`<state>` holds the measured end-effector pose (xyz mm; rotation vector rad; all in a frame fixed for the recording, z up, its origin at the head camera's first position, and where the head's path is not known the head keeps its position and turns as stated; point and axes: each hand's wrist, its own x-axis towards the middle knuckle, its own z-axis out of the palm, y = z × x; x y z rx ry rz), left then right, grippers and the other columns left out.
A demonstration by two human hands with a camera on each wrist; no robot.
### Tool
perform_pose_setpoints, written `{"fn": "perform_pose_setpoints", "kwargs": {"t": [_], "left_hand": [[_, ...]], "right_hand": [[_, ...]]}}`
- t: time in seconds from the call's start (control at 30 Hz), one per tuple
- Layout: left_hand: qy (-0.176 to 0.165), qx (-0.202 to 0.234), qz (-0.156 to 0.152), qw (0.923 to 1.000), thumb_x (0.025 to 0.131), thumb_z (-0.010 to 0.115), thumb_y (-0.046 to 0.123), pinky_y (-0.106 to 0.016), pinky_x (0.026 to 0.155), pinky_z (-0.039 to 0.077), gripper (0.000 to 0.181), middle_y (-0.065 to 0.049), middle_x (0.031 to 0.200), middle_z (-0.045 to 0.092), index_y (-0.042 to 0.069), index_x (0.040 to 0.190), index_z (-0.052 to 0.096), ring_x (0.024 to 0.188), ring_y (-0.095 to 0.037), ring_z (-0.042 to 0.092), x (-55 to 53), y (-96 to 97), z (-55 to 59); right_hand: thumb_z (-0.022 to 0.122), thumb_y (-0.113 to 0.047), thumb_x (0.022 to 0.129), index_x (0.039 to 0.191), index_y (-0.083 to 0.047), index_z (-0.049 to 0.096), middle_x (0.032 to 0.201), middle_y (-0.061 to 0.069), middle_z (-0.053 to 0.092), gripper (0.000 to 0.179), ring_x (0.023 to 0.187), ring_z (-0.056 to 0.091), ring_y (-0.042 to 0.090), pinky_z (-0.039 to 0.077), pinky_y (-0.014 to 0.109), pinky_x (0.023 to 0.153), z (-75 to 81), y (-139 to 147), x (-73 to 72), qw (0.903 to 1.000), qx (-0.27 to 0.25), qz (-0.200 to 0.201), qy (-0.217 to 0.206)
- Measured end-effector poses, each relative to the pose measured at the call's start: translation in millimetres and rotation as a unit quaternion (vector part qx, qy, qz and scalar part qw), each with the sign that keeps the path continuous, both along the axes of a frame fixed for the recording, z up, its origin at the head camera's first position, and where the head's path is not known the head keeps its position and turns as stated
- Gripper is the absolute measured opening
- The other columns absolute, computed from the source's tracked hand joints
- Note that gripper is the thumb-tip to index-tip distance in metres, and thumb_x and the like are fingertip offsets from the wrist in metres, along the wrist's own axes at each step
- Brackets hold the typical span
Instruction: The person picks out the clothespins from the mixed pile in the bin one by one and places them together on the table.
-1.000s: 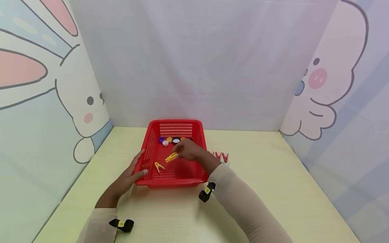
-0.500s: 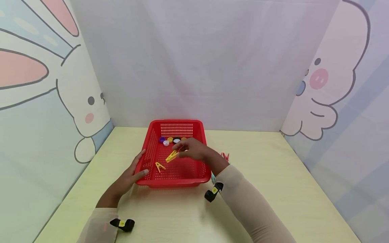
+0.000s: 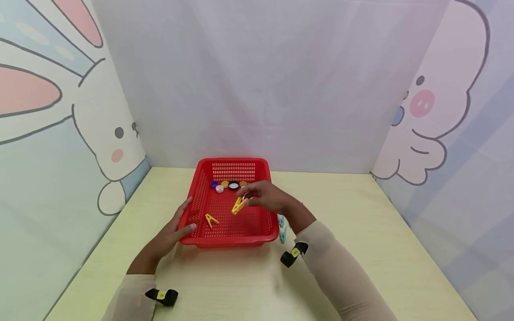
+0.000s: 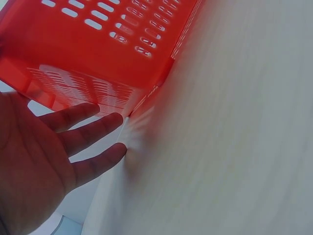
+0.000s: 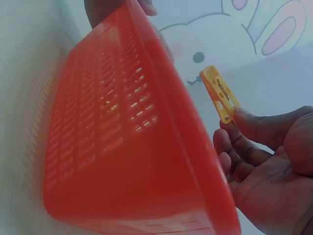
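A red plastic basket point(image 3: 229, 242) sits on the table. My left hand point(image 3: 168, 232) holds its left rim, thumb over the inner side; in the left wrist view the other fingers spread along the outer wall. Above the basket, my right hand point(image 3: 270, 197) pinches a yellow clothespin point(image 3: 238, 205) between thumb and fingertips, its far end pointing down and left. The right wrist view shows the same clothespin point(image 5: 219, 93) beyond the basket's rim. A second yellow clothespin point(image 3: 211, 220) lies on the basket floor near the front left.
Several small caps, including a purple one point(image 3: 214, 183) and a black-rimmed white one point(image 3: 234, 185), lie along the basket's back. Light blue clothespins point(image 3: 283, 235) lie on the table just right of the basket, partly behind my right forearm. A grey wall point(image 3: 257, 89) stands behind the table.
My right hand has moved right and a little up, carrying the yellow clothespin. Its arm now covers the red clothespins on the table and uncovers the blue ones. The left hand stays put.
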<state>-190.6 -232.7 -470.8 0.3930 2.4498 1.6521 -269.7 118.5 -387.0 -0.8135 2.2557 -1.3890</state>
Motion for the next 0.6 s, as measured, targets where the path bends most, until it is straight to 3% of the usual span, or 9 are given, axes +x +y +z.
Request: {"fn": "perform_pose_setpoints", "kwargs": {"t": [0.33, 0.6], "left_hand": [[-0.006, -0.005, 0.005, 1.0000, 0.101, 0.071, 0.026, -0.042, 0.096, 0.068, 0.105, -0.026, 0.169, 0.030, 0.033, 0.177, -0.001, 0.143, -0.049, 0.051, 0.9, -0.7, -0.8], [-0.001, -0.006, 0.005, 1.0000, 0.101, 0.072, 0.026, -0.042, 0.096, 0.067, 0.105, -0.025, 0.169, 0.031, 0.034, 0.177, 0.000, 0.143, -0.048, 0.051, 0.6, 0.0, -0.4]], "right_hand": [[0.067, 0.000, 0.105, 0.140, -0.001, 0.071, 0.140, 0.016, 0.067, 0.035, 0.125, 0.066, 0.025, 0.065, 0.039, 0.101, -0.6, 22, 2.4, 0.9976, -0.062, 0.009, -0.029], [0.066, -0.003, 0.107, 0.141, 0.009, 0.064, 0.128, 0.007, 0.068, 0.037, 0.119, 0.064, 0.022, 0.066, 0.034, 0.094, -6.9, 48, 0.6, 0.9905, -0.126, 0.052, -0.020]]}}
